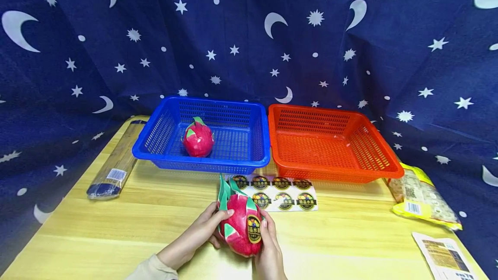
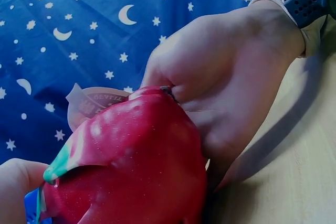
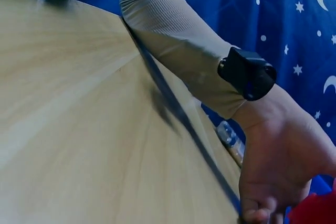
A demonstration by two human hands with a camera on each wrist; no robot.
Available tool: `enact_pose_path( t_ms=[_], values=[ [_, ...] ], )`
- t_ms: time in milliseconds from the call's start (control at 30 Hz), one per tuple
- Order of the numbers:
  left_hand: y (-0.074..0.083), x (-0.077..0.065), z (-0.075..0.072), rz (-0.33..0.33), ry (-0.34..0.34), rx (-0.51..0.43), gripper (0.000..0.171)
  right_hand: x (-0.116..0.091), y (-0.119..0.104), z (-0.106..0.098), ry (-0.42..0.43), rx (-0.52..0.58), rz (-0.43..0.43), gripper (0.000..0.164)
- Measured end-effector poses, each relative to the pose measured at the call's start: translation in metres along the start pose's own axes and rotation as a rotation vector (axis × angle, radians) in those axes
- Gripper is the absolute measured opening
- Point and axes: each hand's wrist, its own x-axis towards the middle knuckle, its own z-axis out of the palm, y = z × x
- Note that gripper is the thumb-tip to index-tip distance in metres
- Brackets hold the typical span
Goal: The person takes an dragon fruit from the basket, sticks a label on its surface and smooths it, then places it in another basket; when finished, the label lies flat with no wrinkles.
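Observation:
A pink dragon fruit [image 1: 239, 228] with green leaf tips is held between both hands above the front of the table. My left hand [image 1: 204, 226] grips its left side, thumb on the upper surface and fingers around the side. From the right my right hand [image 1: 270, 243] holds it, thumb at the edge of a round black-and-gold sticker [image 1: 254, 229] on the skin. In the left wrist view part of a sticker [image 2: 97, 103] stands away from the dragon fruit [image 2: 142, 156]. The right wrist view shows the left hand [image 3: 283, 156] and only a corner of the fruit.
Behind the hands lies a sheet of round stickers [image 1: 285, 200]. A blue basket [image 1: 202, 162] holds another dragon fruit [image 1: 198, 138]; a red basket [image 1: 334, 172] stands beside it. A long wrapped package [image 1: 116, 163] lies left, a yellow bag [image 1: 426, 198] and a white packet [image 1: 445, 256] right.

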Motion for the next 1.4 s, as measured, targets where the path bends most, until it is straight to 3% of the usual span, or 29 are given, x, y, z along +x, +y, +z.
enact_pose_path(
  t_ms=[233,567,900,1400],
  values=[
    [0.001,-0.001,-0.001,0.001,-0.011,-0.004,0.052,0.002,0.005,-0.006,-0.025,0.044,-0.035,0.053],
    [0.0,0.0,0.0,0.008,-0.009,-0.002,0.054,0.003,-0.002,-0.004,0.036,-0.091,-0.021,0.054],
    [-0.001,0.0,0.002,0.015,0.017,0.003,0.051,0.001,-0.011,0.01,0.147,-0.27,-0.007,0.056],
    [0.0,-0.001,0.003,0.012,0.029,0.008,0.052,0.0,-0.012,0.01,0.113,-0.325,-0.049,0.055]
  ],
)
